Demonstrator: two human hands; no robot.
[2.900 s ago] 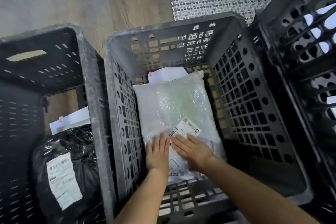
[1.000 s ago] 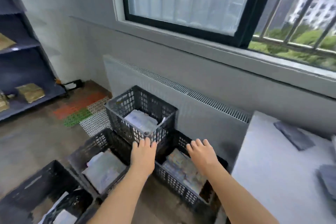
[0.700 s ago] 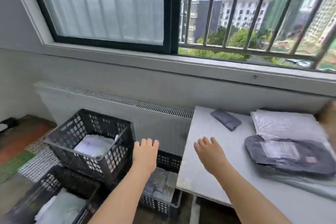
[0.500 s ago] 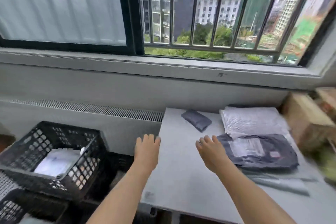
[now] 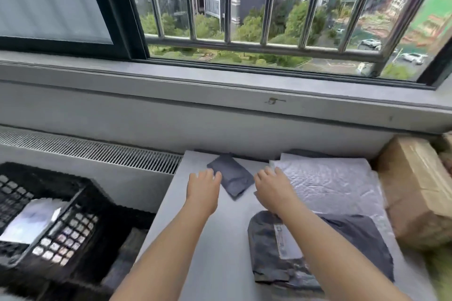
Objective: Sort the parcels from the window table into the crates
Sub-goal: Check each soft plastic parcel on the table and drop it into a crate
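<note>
Small dark grey parcel (image 5: 231, 176) lies flat on the grey tabletop (image 5: 212, 239), near its far edge, turned diagonal to that edge. Using it as the reference point.

Left hand (image 5: 203, 190): just left of the small parcel, palm down, fingers straight and together, fingertips at or over the parcel's left edge. Can't tell if there is real contact. Holding nothing.

Right hand (image 5: 274, 189): just right of the small parcel, palm down, fingers extended and slightly spread, tips reaching to the near-left corner of the white bubble-wrap parcel (image 5: 330, 183). Nothing gripped. Contact with the wrap not clear.

White bubble-wrap parcel: right of the small parcel, flat, large, back edge near the wall.

Large dark grey poly-bag parcel (image 5: 342, 252): nearer to the camera and right of the small parcel, with a white label (image 5: 285, 242) on top. The right forearm crosses over it. It overlaps the near edge of the bubble-wrap parcel.

Brown cardboard box (image 5: 415, 190): far right of the small parcel, beyond the bubble wrap, at the tabletop's right end.

Black crate (image 5: 61, 234): well left of the small parcel and lower, off the tabletop's left end, with a white packet (image 5: 29, 221) inside. More dark crate shapes below it, blurred.

Behind the small parcel: wall, window sill (image 5: 220, 80), barred window. Radiator grille (image 5: 93, 151) runs to the left behind the crate.
</note>
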